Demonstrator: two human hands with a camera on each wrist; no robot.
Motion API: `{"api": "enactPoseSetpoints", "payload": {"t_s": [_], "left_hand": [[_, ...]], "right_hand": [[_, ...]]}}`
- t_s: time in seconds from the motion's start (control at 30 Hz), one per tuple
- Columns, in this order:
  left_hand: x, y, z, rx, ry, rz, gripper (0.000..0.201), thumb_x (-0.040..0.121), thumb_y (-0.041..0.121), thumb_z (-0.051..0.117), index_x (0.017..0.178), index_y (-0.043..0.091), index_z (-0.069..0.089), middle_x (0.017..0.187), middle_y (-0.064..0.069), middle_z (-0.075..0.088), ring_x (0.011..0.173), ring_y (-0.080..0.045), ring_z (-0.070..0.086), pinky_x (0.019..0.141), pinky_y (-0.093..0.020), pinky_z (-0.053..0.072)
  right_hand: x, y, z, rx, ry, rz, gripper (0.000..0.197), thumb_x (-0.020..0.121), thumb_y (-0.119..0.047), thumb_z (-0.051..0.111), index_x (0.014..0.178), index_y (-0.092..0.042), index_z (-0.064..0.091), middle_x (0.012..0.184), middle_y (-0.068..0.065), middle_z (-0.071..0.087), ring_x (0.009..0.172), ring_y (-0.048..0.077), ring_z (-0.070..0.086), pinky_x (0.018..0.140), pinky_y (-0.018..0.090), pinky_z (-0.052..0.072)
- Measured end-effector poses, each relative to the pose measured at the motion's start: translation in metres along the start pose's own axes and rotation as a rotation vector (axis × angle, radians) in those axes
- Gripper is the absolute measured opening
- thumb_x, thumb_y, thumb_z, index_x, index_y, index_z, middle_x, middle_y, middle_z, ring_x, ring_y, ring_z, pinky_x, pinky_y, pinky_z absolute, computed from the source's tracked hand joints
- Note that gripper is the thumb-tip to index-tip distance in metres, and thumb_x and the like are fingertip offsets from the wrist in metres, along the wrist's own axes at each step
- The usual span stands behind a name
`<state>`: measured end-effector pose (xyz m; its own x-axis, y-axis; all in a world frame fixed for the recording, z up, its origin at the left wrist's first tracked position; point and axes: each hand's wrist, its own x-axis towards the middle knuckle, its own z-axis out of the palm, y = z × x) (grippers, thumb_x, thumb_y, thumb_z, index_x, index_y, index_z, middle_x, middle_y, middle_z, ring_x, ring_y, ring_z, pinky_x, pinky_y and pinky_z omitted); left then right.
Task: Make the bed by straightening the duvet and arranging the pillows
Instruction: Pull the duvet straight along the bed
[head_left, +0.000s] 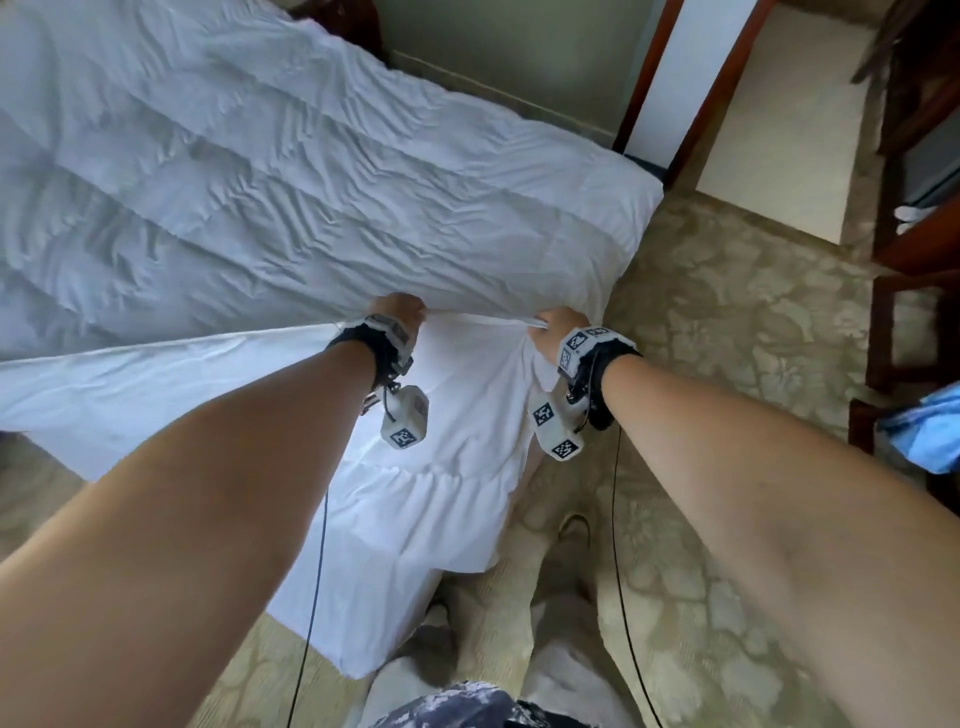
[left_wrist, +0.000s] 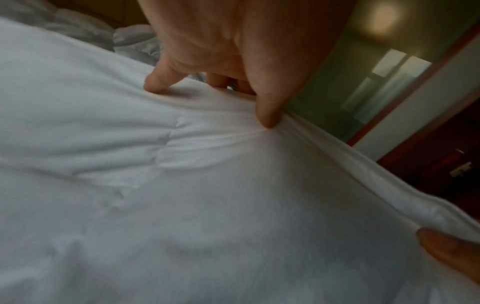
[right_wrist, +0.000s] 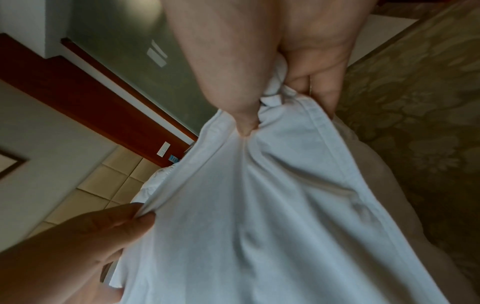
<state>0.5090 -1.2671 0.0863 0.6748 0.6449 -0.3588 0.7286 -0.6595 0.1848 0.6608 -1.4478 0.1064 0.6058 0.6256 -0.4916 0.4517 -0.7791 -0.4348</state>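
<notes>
A white quilted duvet (head_left: 249, 176) lies creased over the bed, and its near part hangs down toward the floor. My left hand (head_left: 409, 310) grips the duvet's hem, thumb and fingers pinching a fold (left_wrist: 213, 98). About a hand's width to the right, my right hand (head_left: 551, 323) clutches the same hem, with the bunched corner (right_wrist: 270, 96) inside its curled fingers. The hem is stretched taut between the two hands. Rumpled white bedding (left_wrist: 78, 28) shows at the far end of the bed; whether it is pillows I cannot tell.
Patterned beige carpet (head_left: 737, 322) runs along the bed's right side. A red-brown door frame (head_left: 649, 78) stands beyond the bed's far corner. Dark wooden furniture (head_left: 914, 171) and a blue cloth (head_left: 924, 431) sit at the right edge. My legs and a shoe (head_left: 574, 525) are below.
</notes>
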Motion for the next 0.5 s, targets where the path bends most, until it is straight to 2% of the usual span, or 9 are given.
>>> {"api": "enactPoseSetpoints", "payload": {"t_s": [0.07,0.13,0.17,0.2,0.23,0.27,0.3,0.4,0.5], "left_hand": [[0.026,0.030,-0.005,-0.062,0.034,-0.025,0.032,0.100,0.021,0.046,0.126,0.009,0.061,0.127,-0.015,0.061,0.119,-0.031,0.056,0.099,-0.037,0.042],[0.049,0.059,-0.007,-0.119,0.049,-0.039,0.032,0.101,0.020,0.045,0.127,0.009,0.060,0.127,-0.014,0.061,0.119,-0.031,0.056,0.099,-0.036,0.042],[0.065,0.077,-0.006,-0.147,0.051,-0.045,0.032,0.101,0.020,0.045,0.126,0.010,0.061,0.127,-0.014,0.062,0.118,-0.030,0.057,0.099,-0.036,0.042],[0.079,0.093,-0.006,-0.153,0.055,-0.052,0.031,0.100,0.021,0.046,0.125,0.011,0.062,0.125,-0.013,0.063,0.117,-0.030,0.057,0.098,-0.036,0.043],[0.099,0.112,-0.006,-0.153,0.057,-0.048,0.030,0.099,0.021,0.047,0.124,0.013,0.063,0.124,-0.012,0.064,0.116,-0.030,0.058,0.098,-0.036,0.044],[0.110,0.126,-0.005,-0.147,0.049,-0.046,0.030,0.099,0.022,0.048,0.123,0.014,0.064,0.124,-0.011,0.064,0.115,-0.029,0.059,0.098,-0.037,0.045],[0.123,0.141,-0.003,-0.144,0.045,-0.040,0.030,0.099,0.023,0.048,0.122,0.015,0.064,0.124,-0.011,0.064,0.116,-0.029,0.059,0.099,-0.037,0.045],[0.167,0.186,0.000,-0.086,0.016,-0.003,0.029,0.098,0.019,0.050,0.123,0.016,0.064,0.127,-0.009,0.063,0.119,-0.030,0.057,0.101,-0.042,0.045],[0.204,0.210,0.000,0.024,-0.037,0.034,0.030,0.097,0.016,0.051,0.123,0.020,0.064,0.130,-0.007,0.061,0.121,-0.032,0.055,0.102,-0.048,0.044]], "right_hand": [[0.029,0.021,-0.023,-0.020,-0.020,-0.004,0.021,0.099,-0.023,0.043,0.084,-0.016,0.057,0.074,0.000,0.050,0.079,0.027,0.055,0.063,0.025,0.038],[0.057,0.043,-0.045,-0.035,-0.034,-0.017,0.024,0.099,-0.022,0.043,0.077,-0.019,0.052,0.076,0.000,0.050,0.082,0.028,0.054,0.064,0.026,0.037],[0.072,0.056,-0.059,-0.041,-0.063,-0.018,0.021,0.099,-0.022,0.042,0.086,-0.017,0.058,0.085,0.002,0.056,0.087,0.029,0.055,0.069,0.027,0.039],[0.086,0.068,-0.070,-0.051,-0.085,-0.013,0.022,0.100,-0.022,0.042,0.106,-0.016,0.063,0.101,0.004,0.061,0.094,0.031,0.057,0.073,0.028,0.041],[0.102,0.082,-0.084,-0.051,-0.111,-0.002,0.031,0.100,-0.023,0.043,0.126,-0.016,0.058,0.122,0.007,0.060,0.104,0.031,0.058,0.079,0.030,0.044],[0.111,0.094,-0.092,-0.066,-0.135,0.006,0.038,0.101,-0.023,0.042,0.138,-0.016,0.049,0.136,0.008,0.053,0.112,0.031,0.056,0.086,0.031,0.045],[0.121,0.105,-0.100,-0.075,-0.158,0.010,0.039,0.101,-0.024,0.042,0.140,-0.016,0.047,0.140,0.008,0.050,0.115,0.031,0.055,0.090,0.032,0.046],[0.155,0.134,-0.124,-0.145,-0.165,0.016,0.027,0.099,-0.023,0.042,0.119,-0.012,0.057,0.117,0.010,0.060,0.091,0.028,0.057,0.074,0.031,0.042],[0.186,0.148,-0.130,-0.116,-0.182,-0.014,0.023,0.094,-0.025,0.050,0.112,-0.012,0.057,0.106,0.007,0.061,0.095,0.030,0.061,0.071,0.030,0.042]]}}
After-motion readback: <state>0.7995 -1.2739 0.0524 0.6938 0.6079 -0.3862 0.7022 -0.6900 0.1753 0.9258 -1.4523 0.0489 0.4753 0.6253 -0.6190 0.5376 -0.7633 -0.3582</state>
